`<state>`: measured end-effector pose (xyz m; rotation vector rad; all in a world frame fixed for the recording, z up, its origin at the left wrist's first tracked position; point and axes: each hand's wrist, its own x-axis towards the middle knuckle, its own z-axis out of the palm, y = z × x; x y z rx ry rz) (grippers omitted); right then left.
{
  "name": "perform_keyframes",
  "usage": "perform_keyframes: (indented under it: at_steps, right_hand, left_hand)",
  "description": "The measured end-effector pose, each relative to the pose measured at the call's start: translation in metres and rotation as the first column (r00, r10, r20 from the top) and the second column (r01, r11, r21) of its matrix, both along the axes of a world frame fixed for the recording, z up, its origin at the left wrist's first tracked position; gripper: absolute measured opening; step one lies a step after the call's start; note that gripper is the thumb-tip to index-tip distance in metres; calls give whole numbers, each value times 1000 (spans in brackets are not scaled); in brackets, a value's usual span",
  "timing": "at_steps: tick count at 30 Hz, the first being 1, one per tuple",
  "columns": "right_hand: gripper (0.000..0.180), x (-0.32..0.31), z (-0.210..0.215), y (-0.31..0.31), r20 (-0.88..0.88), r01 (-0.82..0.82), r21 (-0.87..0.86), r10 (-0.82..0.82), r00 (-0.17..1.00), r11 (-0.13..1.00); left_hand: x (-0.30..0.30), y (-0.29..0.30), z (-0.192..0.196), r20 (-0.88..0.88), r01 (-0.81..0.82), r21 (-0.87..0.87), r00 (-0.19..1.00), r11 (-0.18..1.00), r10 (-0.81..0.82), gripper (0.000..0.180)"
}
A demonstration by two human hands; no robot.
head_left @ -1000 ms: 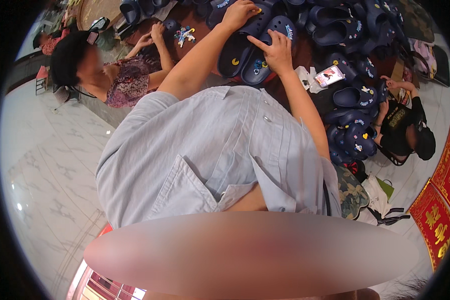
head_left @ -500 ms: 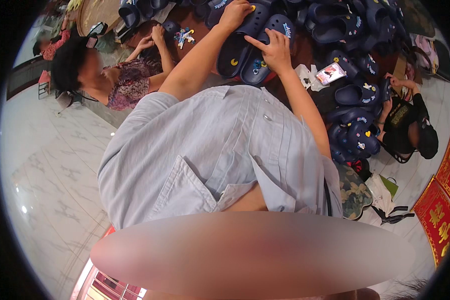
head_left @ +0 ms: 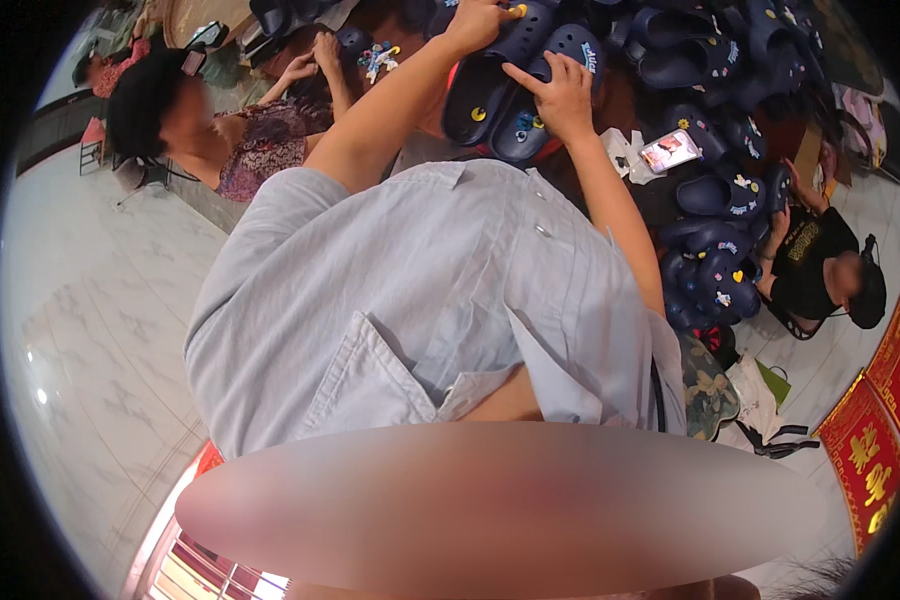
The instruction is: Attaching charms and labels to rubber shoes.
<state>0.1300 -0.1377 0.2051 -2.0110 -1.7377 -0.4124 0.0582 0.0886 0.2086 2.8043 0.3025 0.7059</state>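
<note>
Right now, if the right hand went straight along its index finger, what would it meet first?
The right hand would probably meet the pair's left navy clog; whether they touch is unclear.

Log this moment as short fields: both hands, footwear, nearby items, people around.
Left hand: fingertips at a yellow piece by the left clog's toe; grip unclear
Right hand: fingers spread over the right clog
Pair: navy, side by side, toes pointing away
Stock: more clogs to the right
Phone: lit screen
Left co-worker: hands near colourful pieces
Right co-worker: hands on a navy clog
</note>
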Motion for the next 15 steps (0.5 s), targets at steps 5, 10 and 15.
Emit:
perform_keyframes:
  at_steps: [5, 10, 15]
  right_hand:
    - [61, -1, 1, 1, -31, -45, -1, 45, 998, 999]
    - [66, 3, -5, -1, -29, -38, 21, 38, 999, 999]
    - [68, 4, -5, 0, -44, -44, 27, 45, 998, 999]
  left_hand:
    - [-1, 8, -13, -131, 32, 232, 991, 972, -1, 20]
    - [-3, -3, 0, -89, -51, 45, 995, 998, 55, 22]
    - [-31, -10, 10, 58, -173, -285, 979, 943, 197, 31]
